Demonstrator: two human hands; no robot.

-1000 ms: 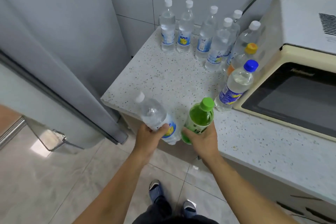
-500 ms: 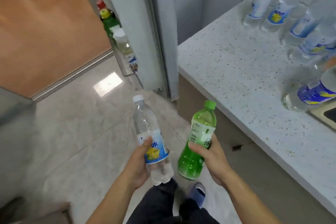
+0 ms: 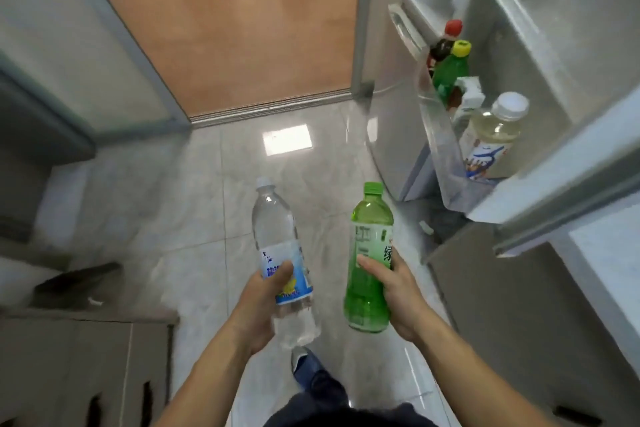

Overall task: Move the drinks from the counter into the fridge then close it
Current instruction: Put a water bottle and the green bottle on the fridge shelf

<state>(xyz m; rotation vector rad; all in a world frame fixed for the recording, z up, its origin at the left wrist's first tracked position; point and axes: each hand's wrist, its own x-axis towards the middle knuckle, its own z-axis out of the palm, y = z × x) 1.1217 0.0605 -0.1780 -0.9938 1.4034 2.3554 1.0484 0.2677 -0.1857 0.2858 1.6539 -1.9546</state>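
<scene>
My left hand (image 3: 258, 305) grips a clear water bottle (image 3: 277, 229) with a white cap and blue label, held upright over the tiled floor. My right hand (image 3: 398, 291) grips a green tea bottle (image 3: 370, 239) with a green cap, also upright. The fridge door (image 3: 540, 55) stands open at the upper right. Its clear door shelf (image 3: 440, 135) holds a red-capped dark bottle (image 3: 441, 45), a yellow-capped green bottle (image 3: 450, 71), a small carton (image 3: 469, 95) and a white-capped pale drink bottle (image 3: 491, 135). The counter shows only as a corner (image 3: 609, 263) at the right edge.
A grey cabinet side (image 3: 512, 305) stands below the counter at the right. Low cardboard boxes (image 3: 79, 357) sit at the lower left. An open doorway with an orange floor (image 3: 242, 28) lies ahead. My feet are on glossy tiles (image 3: 194, 218).
The view has swung left, away from the counter and toward the open fridge door. Both bottles, lifted off the counter a second ago, are now carried upright in front of the door shelf.
</scene>
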